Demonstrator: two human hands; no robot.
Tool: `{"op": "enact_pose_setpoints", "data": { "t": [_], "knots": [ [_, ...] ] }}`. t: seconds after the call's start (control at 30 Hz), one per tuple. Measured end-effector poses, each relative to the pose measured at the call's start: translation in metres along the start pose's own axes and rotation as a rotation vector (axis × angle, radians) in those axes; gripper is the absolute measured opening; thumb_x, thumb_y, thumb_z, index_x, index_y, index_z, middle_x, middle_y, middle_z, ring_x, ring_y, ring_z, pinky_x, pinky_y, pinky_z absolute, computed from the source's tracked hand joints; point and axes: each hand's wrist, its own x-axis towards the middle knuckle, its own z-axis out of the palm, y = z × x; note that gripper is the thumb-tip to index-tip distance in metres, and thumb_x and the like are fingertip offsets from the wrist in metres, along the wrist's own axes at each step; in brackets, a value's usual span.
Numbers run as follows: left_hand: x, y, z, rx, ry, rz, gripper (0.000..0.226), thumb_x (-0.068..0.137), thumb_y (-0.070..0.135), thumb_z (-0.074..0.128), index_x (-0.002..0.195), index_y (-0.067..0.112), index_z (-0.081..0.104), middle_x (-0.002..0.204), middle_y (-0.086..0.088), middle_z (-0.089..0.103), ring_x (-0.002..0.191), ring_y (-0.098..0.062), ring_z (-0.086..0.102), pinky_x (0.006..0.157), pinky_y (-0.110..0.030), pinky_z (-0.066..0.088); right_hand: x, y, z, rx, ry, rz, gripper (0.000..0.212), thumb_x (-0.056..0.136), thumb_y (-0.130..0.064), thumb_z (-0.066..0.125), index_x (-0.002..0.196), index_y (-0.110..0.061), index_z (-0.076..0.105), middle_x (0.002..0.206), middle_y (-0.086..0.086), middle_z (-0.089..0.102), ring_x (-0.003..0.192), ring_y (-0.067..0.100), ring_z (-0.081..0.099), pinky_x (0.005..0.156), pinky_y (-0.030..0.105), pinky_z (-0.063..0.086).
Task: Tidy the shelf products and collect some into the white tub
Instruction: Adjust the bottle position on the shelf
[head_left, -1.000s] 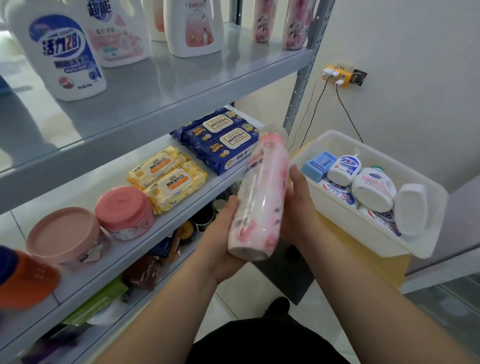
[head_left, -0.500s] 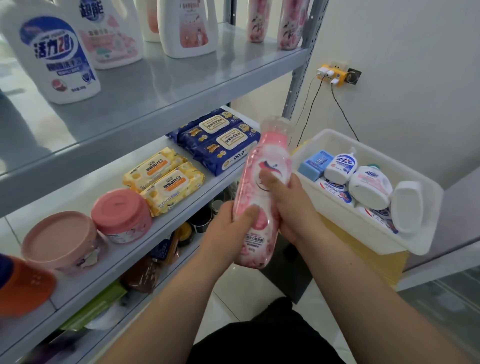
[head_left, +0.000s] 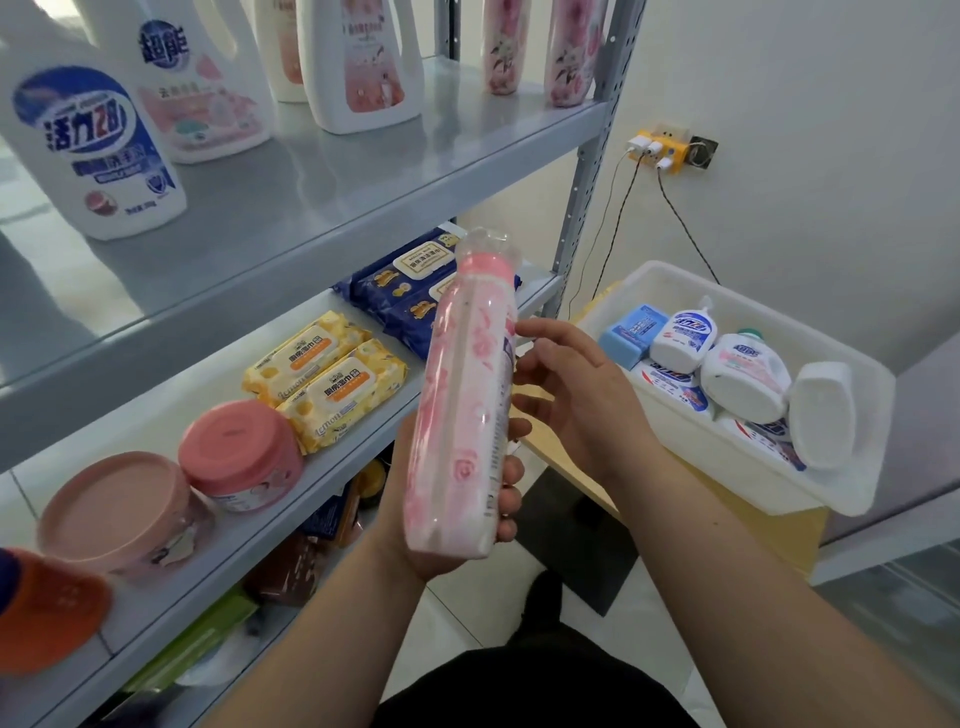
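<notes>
A tall pink floral bottle (head_left: 462, 400) wrapped in clear plastic, pink cap up, tilts in front of the shelf. My left hand (head_left: 447, 519) grips its lower part from below. My right hand (head_left: 576, 400) is beside the bottle on its right, fingers spread and touching or nearly touching its side. The white tub (head_left: 769, 483) stands at the right on a yellow box and holds several white bottles and a blue packet (head_left: 631, 335).
The grey metal shelf (head_left: 332, 176) carries large detergent bottles (head_left: 98, 140) on top. The middle level has blue wipe packs (head_left: 410, 291), yellow wipe packs (head_left: 327, 379) and pink jars (head_left: 239, 457). A yellow wall plug (head_left: 657, 150) with cables hangs behind the tub.
The bottle has been turned about its axis in my hands, showing a different side. My right hand has let go of it and opened; my left hand keeps holding the base.
</notes>
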Motion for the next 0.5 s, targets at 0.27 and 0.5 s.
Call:
{"op": "enact_pose_setpoints", "data": {
  "t": [0.27, 0.5],
  "knots": [
    [0.028, 0.025, 0.046, 0.823, 0.664, 0.259, 0.047, 0.095, 0.055, 0.058, 0.124, 0.018, 0.052, 0.11, -0.009, 0.073, 0.092, -0.024, 0.076, 0.08, -0.044, 0.063, 0.021, -0.009, -0.01, -0.067, -0.02, 0.043, 0.029, 0.101, -0.038, 0.057, 0.128, -0.028, 0.062, 0.116, 0.0, 0.074, 0.106, 0.023, 0.073, 0.089, 0.044, 0.06],
    [0.053, 0.045, 0.09, 1.361, 0.713, 0.44, 0.055, 0.079, 0.05, 0.077, 0.109, 0.026, 0.037, 0.108, 0.006, 0.055, 0.092, -0.009, 0.065, 0.058, -0.017, 0.056, 0.061, -0.028, -0.008, 0.102, 0.061, 0.162, 0.052, 0.096, -0.068, 0.048, 0.111, -0.023, 0.069, 0.098, 0.006, 0.079, 0.093, 0.026, 0.077, 0.097, 0.051, 0.056]
  ]
}}
